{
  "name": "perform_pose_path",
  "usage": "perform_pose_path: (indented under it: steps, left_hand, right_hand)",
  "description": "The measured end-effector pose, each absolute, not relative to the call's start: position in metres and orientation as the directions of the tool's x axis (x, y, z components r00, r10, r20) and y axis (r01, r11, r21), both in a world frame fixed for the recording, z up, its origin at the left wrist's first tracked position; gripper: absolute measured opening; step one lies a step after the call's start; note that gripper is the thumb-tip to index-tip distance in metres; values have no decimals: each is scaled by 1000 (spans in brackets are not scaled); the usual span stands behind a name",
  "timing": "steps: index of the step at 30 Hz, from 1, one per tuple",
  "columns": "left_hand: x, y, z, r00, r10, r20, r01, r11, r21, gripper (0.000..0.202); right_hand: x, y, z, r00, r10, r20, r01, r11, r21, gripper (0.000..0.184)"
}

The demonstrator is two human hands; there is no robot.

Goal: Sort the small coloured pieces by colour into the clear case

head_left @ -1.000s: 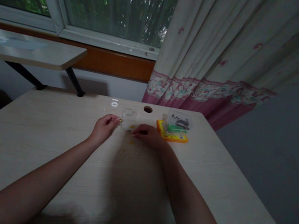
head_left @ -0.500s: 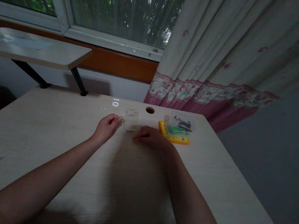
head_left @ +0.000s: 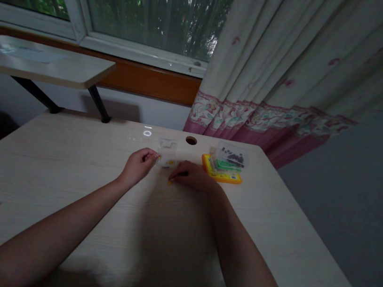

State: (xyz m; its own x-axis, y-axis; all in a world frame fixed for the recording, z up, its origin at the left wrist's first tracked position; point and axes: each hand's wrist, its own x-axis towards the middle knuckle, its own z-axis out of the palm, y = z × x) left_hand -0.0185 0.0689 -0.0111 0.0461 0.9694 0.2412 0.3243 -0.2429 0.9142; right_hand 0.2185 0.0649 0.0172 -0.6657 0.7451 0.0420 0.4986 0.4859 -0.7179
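Note:
My left hand [head_left: 138, 167] is closed in a pinch at the left side of a small clear plastic box [head_left: 167, 143]. A speck of yellow shows at its fingertips, too small to name. The box lies with its lid open, and small yellow pieces [head_left: 170, 162] rest in its near half. Just in front of the box, my right hand [head_left: 189, 175] has its thumb and fingers pinched down on a small yellow piece [head_left: 170, 183] at the table surface. Its exact shape cannot be made out.
Right of my right hand lies a yellow-orange flat case [head_left: 231, 179] with a green item [head_left: 226, 165] and a clear box of dark pieces [head_left: 240, 152] on top. A round hole [head_left: 191, 140] opens in the table [head_left: 97, 206] near its back edge. A raised shelf [head_left: 90, 74] stands back left.
My left fingertips have turned slightly inward and moved closer to the clear box. The right hand stays at the yellow piece. The whole view has shifted a little.

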Motion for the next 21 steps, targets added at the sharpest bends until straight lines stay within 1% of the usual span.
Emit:
perform_pose_path:
  steps: [4,10,17,21]
  left_hand:
    - [-17,68,-9,53,968,247,347,-250,904,33]
    - [-17,69,-12,51,967,250,378,-250,891,35]
    - [-18,72,-14,60,958,279,426,-277,861,35]
    - [-18,73,-18,60,959,276,436,-273,857,37]
  right_hand:
    - [217,65,15,-651,756,59,508,493,-706,11]
    - [215,67,12,-656,752,60,528,515,-675,13]
    - [213,64,13,-596,802,37,578,460,-674,12]
    - [213,64,12,-598,800,44,584,474,-659,10]
